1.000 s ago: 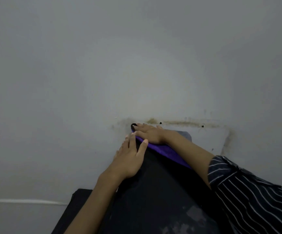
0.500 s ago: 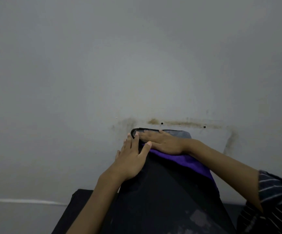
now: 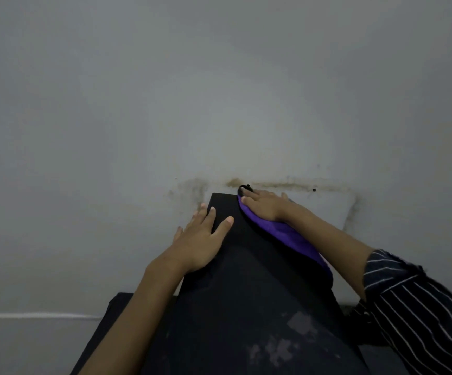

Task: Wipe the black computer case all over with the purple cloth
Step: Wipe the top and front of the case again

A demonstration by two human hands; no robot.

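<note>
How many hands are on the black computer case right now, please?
2. The left hand lies flat on the black computer case at its left edge; the right hand presses the purple cloth onto its right edge.

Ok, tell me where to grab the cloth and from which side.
Take the cloth at its near end, coming from the right. It lies stretched along the right edge of the case, and the right hand presses flat on its far end, so the near end is the free part; that edge probably lets fingers curl under it.
</note>
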